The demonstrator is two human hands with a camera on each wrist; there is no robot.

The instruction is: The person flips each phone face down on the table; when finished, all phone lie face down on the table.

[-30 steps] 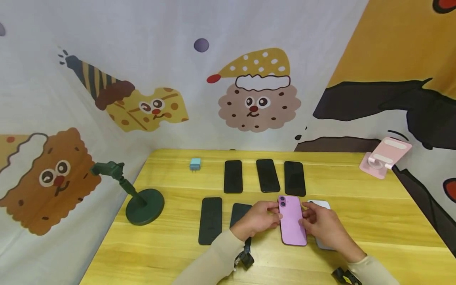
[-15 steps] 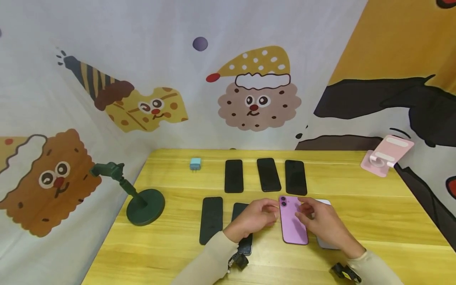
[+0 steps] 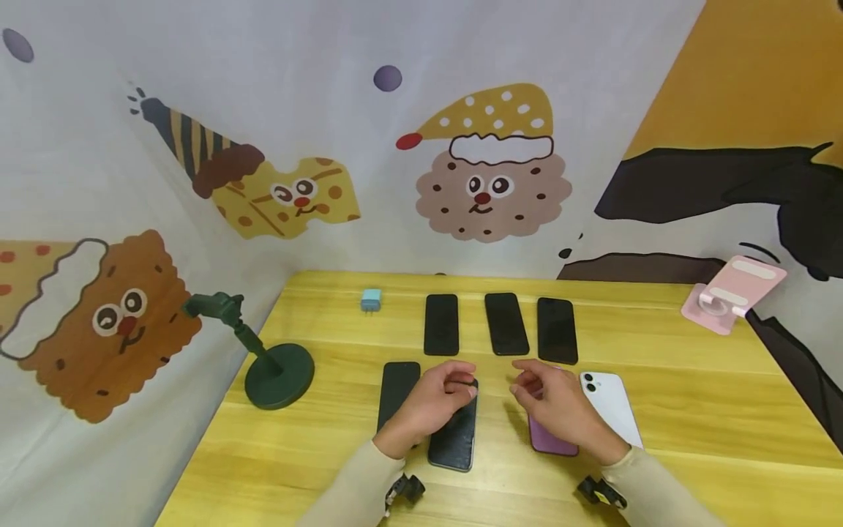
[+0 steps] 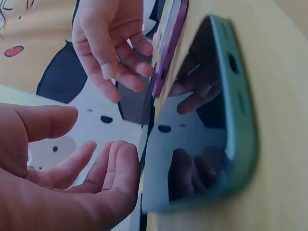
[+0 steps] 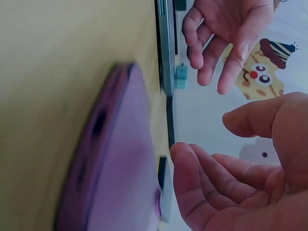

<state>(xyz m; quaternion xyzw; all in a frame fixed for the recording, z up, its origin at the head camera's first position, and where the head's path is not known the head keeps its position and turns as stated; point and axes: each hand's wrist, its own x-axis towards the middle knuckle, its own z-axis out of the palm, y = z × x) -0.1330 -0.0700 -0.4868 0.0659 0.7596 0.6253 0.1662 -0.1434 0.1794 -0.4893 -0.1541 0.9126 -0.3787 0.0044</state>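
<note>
My left hand [image 3: 428, 402] hovers over a screen-up phone [image 3: 453, 435] with a dark face, its fingers loosely bent and nothing in them. In the left wrist view that phone [image 4: 192, 130] shows a green edge and a glossy screen. My right hand [image 3: 560, 406] is above the pink phone [image 3: 552, 438], covering its upper part; thumb and fingers are apart around nothing. The right wrist view shows the pink phone [image 5: 120, 159] back up on the table, its port end close. Beside it lies a white phone [image 3: 611, 406], camera side up. Another black phone [image 3: 398, 388] is partly hidden by my left hand.
Three black phones [image 3: 441, 324] lie in a row toward the back of the wooden table [image 3: 685, 410]. A light blue charger plug [image 3: 371, 299] is at the back left. A green stand [image 3: 279, 375] stands left, a pink folding stand [image 3: 721, 293] back right. Patterned cloth hangs behind.
Both hands have let go of the pink phone and lifted. The left hand moved left over the dark phone, and the right hand shifted left over the pink one, uncovering the white phone.
</note>
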